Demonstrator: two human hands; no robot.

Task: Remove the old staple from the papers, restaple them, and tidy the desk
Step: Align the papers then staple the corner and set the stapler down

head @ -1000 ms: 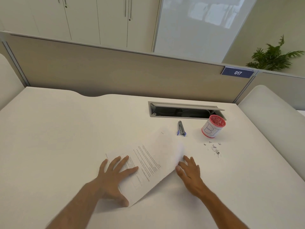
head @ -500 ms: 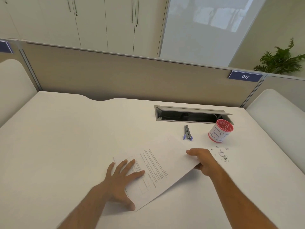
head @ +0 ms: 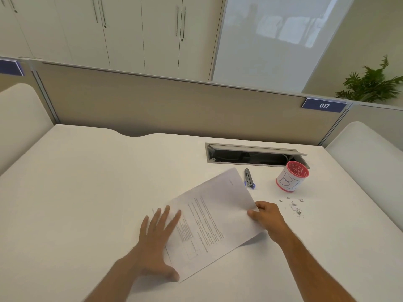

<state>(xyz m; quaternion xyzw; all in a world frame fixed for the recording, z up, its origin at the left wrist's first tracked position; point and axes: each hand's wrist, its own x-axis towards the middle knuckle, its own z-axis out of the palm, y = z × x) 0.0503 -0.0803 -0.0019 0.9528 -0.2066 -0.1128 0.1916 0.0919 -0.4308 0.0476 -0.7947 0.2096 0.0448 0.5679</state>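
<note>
The printed papers (head: 214, 216) lie at an angle on the white desk (head: 87, 192), in front of me. My left hand (head: 156, 243) presses flat on their near left part with fingers spread. My right hand (head: 265, 215) pinches the right edge of the sheets, thumb on top, and that edge is raised a little off the desk. A small grey and blue stapler (head: 249, 178) lies just beyond the papers' far corner. Several loose bent staples (head: 294, 207) are scattered to the right of my right hand.
A red and white cup (head: 291, 176) marked with letters stands at the right, near an open cable hatch (head: 253, 156) in the desk. A beige partition (head: 174, 105) closes the far side. White curved side panels (head: 366, 153) flank the desk.
My right hand moved from flat on the desk to the papers' right edge and took hold of it. The sheets have turned a little. My left hand has stayed pressed on them.
</note>
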